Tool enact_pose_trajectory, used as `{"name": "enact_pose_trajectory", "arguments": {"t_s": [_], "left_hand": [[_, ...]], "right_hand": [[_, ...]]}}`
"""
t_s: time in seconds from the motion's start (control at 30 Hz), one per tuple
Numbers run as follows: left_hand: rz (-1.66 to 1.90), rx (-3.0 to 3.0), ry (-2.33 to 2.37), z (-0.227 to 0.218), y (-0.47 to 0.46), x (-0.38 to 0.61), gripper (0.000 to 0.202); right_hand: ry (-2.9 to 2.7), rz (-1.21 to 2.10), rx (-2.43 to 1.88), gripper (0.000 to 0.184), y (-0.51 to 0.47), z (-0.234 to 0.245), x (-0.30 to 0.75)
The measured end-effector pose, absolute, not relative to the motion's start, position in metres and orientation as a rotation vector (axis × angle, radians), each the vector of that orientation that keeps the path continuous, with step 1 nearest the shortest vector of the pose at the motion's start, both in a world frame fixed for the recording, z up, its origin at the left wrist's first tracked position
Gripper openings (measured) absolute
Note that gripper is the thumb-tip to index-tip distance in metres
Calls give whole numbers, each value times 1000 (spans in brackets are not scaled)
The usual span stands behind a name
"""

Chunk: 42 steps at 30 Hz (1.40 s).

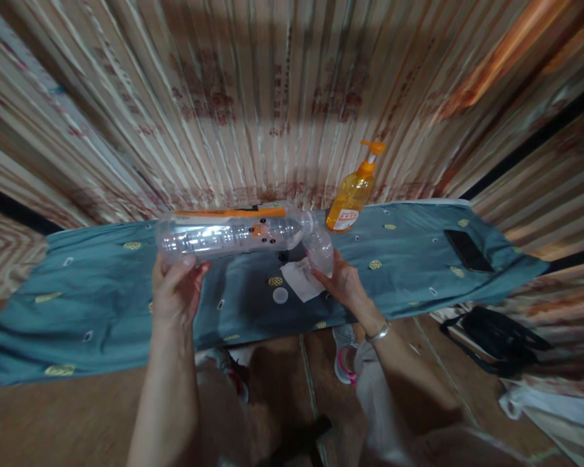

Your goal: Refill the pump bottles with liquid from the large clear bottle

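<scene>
My left hand is closed round the base end of a large clear plastic bottle with an orange label strip. That bottle lies nearly level above the table, its neck pointing right. In my right hand is a small clear bottle, tilted, its top against the large bottle's mouth. Whether liquid passes between them I cannot tell. Below the two bottles lie a white tissue and a round whitish cap. A small dark round thing sits under the large bottle's neck.
An orange pump bottle stands at the table's back edge. A black phone rests on the right of the green tablecloth. Behind hangs a striped curtain. A black bag is on the floor at right.
</scene>
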<state>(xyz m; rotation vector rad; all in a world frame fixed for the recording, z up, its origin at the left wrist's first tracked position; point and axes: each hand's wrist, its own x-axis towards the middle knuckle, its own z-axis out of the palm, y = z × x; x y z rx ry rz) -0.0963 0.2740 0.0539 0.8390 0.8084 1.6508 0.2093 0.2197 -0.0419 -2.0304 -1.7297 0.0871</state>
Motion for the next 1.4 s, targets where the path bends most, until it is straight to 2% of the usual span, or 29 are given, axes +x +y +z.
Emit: {"name": "enact_pose_trajectory", "arguments": {"t_s": [0.23,0.83,1.1,1.4], "left_hand": [[1686,748,795,54,275,-93,45],[1692,704,823,60,274,-91,46],[1672,839,828,53,275,-97,32],[1682,828,822,53,275,-96,33]], "right_hand": [[-1741,104,-2058,65,220,-39,208],[-1733,64,-2101,65,221,-40,206],[-1752,72,-2070,66,220,-41,208],[-1748,28,-2060,65,221,-44,208]]}}
